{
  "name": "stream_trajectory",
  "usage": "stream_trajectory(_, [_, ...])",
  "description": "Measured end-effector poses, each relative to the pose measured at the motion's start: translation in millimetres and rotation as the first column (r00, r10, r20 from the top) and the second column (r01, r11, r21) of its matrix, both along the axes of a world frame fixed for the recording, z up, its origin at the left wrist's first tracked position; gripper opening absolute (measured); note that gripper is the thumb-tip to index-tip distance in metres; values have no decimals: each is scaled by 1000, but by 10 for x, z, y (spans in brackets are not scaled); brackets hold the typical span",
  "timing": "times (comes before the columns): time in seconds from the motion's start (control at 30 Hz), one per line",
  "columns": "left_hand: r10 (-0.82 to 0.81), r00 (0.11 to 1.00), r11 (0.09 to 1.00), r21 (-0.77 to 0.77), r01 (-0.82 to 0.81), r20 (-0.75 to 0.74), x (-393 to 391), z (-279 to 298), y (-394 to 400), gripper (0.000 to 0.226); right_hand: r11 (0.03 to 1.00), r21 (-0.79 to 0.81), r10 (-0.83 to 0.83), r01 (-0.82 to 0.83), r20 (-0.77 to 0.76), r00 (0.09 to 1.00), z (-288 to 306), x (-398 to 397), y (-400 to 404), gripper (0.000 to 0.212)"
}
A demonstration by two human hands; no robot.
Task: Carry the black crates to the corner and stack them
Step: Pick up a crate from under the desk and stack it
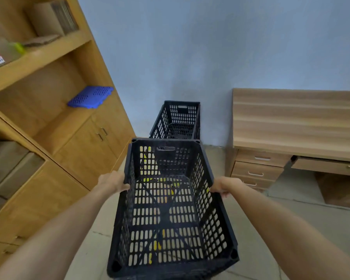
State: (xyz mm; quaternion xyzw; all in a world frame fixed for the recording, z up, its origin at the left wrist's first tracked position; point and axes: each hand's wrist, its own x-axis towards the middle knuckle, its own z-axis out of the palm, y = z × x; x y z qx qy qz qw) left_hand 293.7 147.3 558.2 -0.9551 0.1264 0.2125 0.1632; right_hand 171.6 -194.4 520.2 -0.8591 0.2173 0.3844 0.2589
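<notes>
Blue wall (210, 47) at back, tiled floor (261, 259) below. Big wooden shelf cabinet (55, 138) on left, blue plastic mat (90, 97) on one shelf. Wooden desk (295, 122) with drawers on right. Black crate in corner (177, 120) sits by wall, between cabinet and desk. Carried black crate (170, 209) up off floor, held in front of it, empty. Left hand (113, 181) grips left rim, right hand (223, 186) grips right rim, fingers (224, 194) curled tight on both.
</notes>
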Motion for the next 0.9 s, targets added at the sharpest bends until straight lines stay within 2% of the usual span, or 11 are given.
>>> stream_trajectory(0.2, [-43, 997, 999, -20, 44, 60, 707, 152, -377, 31, 994, 70, -83, 82, 10, 997, 1, 629, -358, 22])
stream_trajectory(0.5, [-169, 982, 985, -29, 172, 88, 2185, 204, -743, 39, 991, 25, -136, 135, 57, 989, 57, 1760, -595, 23])
stream_trajectory(0.67, [-277, 960, 960, -16, 278, 45, 3055, 278, -852, 30, 970, 102, -201, 222, -185, 962, 265, 2426, -644, 29])
stream_trajectory(0.9, [-345, 939, 939, -1, 345, -11, 4088, 483, -1056, 35, 907, 233, -276, 350, -297, 914, 552, 3073, -860, 23])
